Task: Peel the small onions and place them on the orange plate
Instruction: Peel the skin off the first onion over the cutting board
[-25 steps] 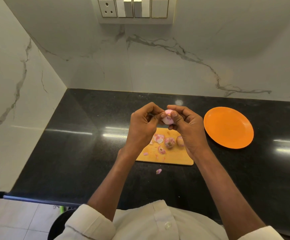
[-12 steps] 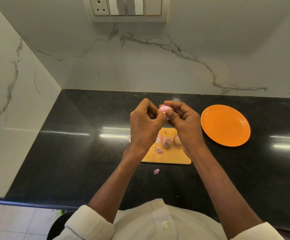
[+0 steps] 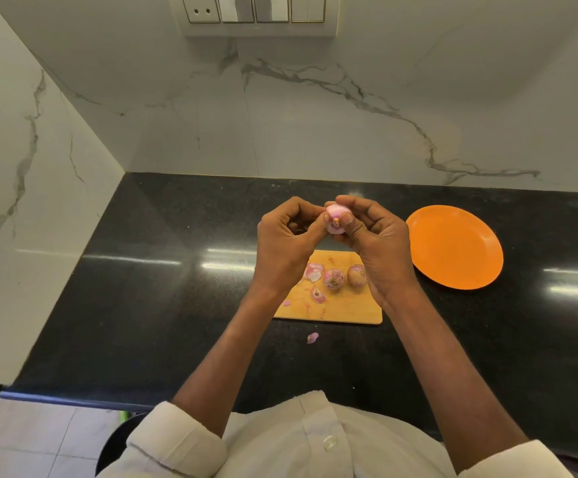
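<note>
The small onion [image 3: 336, 219], pale pink and mostly bare of skin, is held up in the air above the far edge of the cutting board [image 3: 346, 310], pinched between both hands in the head view. The left hand [image 3: 286, 244] curls round it from its own side, thumb tip pressed against the onion's near face just beside the little brown root nub, the other fingers folded in behind. The right hand [image 3: 379, 241] grips it from the other side, thumb laid against the near face and the index finger hooked over the top, so the onion sits wedged between the two thumbs with only its middle showing. Both sets of fingers are clamped on it; none stand apart. Below the hands, two more onions rest on the cutting board: one with purple-streaked skin [image 3: 334, 279] near the board's middle and a browner one [image 3: 356, 274] just beside it toward the plate, partly hidden by the right wrist. Peel scraps [image 3: 314, 272] lie on the board's left part, and a single pink scrap [image 3: 312, 338] lies on the black counter [image 3: 163, 305] just in front of the board's near edge. The orange plate [image 3: 455, 248] sits on the counter to the right of the board, near it but not touching.
</note>
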`<action>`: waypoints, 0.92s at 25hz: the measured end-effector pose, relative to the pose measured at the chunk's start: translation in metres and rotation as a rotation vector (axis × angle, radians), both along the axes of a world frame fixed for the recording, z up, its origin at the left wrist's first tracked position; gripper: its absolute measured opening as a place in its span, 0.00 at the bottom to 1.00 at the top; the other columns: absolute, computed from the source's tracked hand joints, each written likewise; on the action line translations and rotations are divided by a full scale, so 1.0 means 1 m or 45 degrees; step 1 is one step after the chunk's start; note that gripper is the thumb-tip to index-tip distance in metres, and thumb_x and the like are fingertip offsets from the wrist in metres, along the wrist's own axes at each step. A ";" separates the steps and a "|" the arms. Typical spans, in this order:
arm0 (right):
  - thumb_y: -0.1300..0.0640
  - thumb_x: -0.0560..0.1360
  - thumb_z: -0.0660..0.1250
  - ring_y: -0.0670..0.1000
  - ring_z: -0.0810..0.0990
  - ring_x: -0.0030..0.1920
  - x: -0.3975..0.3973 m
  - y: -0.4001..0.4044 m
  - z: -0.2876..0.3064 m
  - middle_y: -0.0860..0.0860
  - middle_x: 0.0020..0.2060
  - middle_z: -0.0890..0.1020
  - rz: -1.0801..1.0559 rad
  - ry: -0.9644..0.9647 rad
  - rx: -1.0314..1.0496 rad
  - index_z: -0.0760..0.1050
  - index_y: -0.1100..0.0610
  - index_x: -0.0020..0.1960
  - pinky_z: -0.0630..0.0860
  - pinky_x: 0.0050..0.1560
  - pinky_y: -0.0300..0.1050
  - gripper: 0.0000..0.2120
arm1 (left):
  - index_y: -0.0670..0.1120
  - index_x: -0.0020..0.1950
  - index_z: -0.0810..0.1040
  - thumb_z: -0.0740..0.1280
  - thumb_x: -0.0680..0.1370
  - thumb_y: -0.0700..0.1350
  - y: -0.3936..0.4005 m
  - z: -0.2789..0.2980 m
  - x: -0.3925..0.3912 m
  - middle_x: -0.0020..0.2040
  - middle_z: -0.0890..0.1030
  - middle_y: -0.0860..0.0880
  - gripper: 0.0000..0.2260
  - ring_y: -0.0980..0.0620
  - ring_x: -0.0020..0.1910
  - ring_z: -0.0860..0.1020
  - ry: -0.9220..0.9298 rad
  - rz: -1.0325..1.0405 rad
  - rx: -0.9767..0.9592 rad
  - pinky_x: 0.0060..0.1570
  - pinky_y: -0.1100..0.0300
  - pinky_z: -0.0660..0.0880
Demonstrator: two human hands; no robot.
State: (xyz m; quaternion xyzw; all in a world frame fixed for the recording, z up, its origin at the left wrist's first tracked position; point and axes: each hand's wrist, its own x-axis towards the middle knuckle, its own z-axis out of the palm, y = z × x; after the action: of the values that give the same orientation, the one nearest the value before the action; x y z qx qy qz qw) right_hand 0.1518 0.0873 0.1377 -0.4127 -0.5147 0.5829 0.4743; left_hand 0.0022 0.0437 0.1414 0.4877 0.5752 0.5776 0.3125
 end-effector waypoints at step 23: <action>0.63 0.82 0.69 0.57 0.85 0.62 -0.013 -0.011 -0.007 0.56 0.61 0.85 -0.079 0.193 -0.263 0.82 0.58 0.65 0.84 0.61 0.57 0.13 | 0.44 0.64 0.85 0.70 0.85 0.46 -0.007 -0.011 0.003 0.56 0.87 0.44 0.10 0.48 0.52 0.87 -0.416 0.003 -0.281 0.53 0.52 0.85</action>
State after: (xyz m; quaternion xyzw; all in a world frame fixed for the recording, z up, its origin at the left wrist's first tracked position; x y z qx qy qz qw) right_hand 0.1390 0.0761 0.1306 -0.4300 -0.4014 0.6473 0.4846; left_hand 0.0056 0.0371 0.1301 0.3498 0.5772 0.5828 0.4526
